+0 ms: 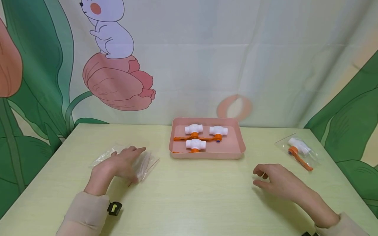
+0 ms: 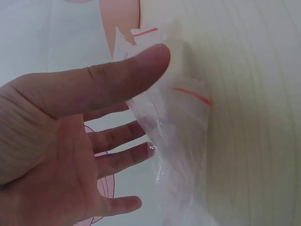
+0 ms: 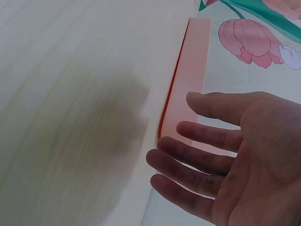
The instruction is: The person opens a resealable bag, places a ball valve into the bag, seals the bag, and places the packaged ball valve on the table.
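Note:
In the head view my left hand (image 1: 122,164) is over a small pile of clear zip bags (image 1: 147,166) at the left of the table. The left wrist view shows its fingers spread beside the bags (image 2: 183,136), which have red seal lines; whether they touch cannot be told. My right hand (image 1: 277,182) hovers above the table on the right, fingers loosely bent and holding nothing. Beyond it lies a white ball valve with an orange handle (image 1: 300,146) inside a clear bag. Three similar ball valves (image 1: 196,144) lie unbagged in a pink tray.
The pink tray (image 1: 206,156) stands at the middle back of the pale wooden table (image 1: 200,196). A printed curtain (image 1: 189,65) with flowers and a white animal hangs directly behind the table. The bagged valve lies close to the table's right edge.

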Demonstrator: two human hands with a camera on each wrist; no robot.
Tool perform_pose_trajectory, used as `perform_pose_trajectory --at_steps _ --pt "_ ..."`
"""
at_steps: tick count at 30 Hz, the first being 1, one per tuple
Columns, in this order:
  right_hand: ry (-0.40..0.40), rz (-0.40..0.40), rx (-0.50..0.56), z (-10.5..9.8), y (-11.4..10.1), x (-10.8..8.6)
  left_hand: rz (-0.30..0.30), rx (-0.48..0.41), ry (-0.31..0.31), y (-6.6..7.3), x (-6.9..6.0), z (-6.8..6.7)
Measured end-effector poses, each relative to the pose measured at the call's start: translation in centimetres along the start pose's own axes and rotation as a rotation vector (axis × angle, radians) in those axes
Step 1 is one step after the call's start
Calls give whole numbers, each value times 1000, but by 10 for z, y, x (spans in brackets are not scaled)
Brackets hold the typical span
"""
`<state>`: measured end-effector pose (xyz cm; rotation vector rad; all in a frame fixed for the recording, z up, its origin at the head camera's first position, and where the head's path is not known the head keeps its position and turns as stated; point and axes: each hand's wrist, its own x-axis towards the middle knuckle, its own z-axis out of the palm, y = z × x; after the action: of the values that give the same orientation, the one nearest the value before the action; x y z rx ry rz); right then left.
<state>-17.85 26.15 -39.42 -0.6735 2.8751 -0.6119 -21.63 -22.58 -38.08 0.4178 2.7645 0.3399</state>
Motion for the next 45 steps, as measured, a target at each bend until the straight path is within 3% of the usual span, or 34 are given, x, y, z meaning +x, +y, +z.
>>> perform_pose_trajectory --at_steps 13,25,31,45 --pt "-15 4 9 2 -1 0 -5 -38 83 2 1 4" --pt "9 2 5 4 -8 2 38 -41 137 10 3 2" --pt "51 -22 6 4 -15 3 23 -112 118 16 -1 1" --pt "98 -72 120 7 -27 6 132 -102 116 45 -8 -1"
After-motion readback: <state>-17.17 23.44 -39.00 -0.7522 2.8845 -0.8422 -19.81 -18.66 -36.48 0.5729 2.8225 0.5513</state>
